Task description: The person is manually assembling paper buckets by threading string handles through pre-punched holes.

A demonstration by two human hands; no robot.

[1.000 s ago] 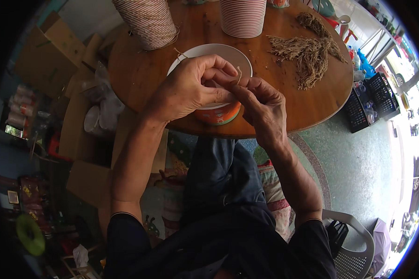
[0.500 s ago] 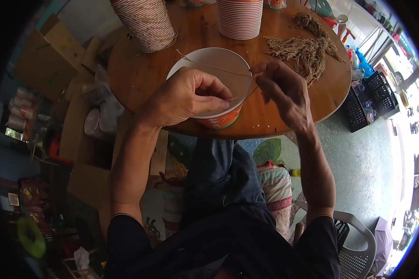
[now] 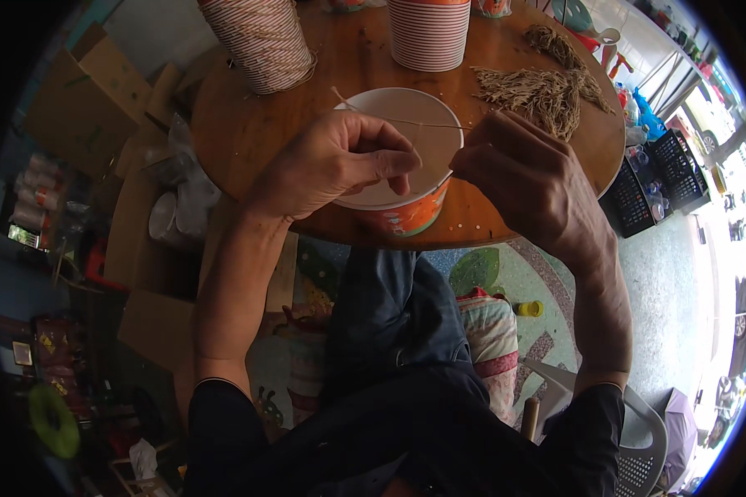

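A white paper bucket (image 3: 427, 217) with an orange printed outside stands near the front edge of the round wooden table (image 3: 249, 153). Over its mouth runs a thin twine (image 3: 429, 125), its loose end rising behind my left hand. My left hand (image 3: 340, 161) hovers at the bucket's left rim, thumb and fingertips pinched together; whatever they grip is too small to make out. At the right rim, my right hand (image 3: 535, 178) is closed with its fingers curled, and the twine leads into it.
At the back left leans a tall stack of cups wound with twine (image 3: 261, 45). Nested paper buckets (image 3: 428, 35) stand at the back, with bundles of loose twine (image 3: 543, 95) to their right. Cardboard boxes (image 3: 87, 99) crowd the left floor; black crates (image 3: 638, 186) sit right.
My right hand has moved right and turned, pulling nearer the rim with the twine. The bucket has shifted slightly right. My left hand has moved a little upward and right.
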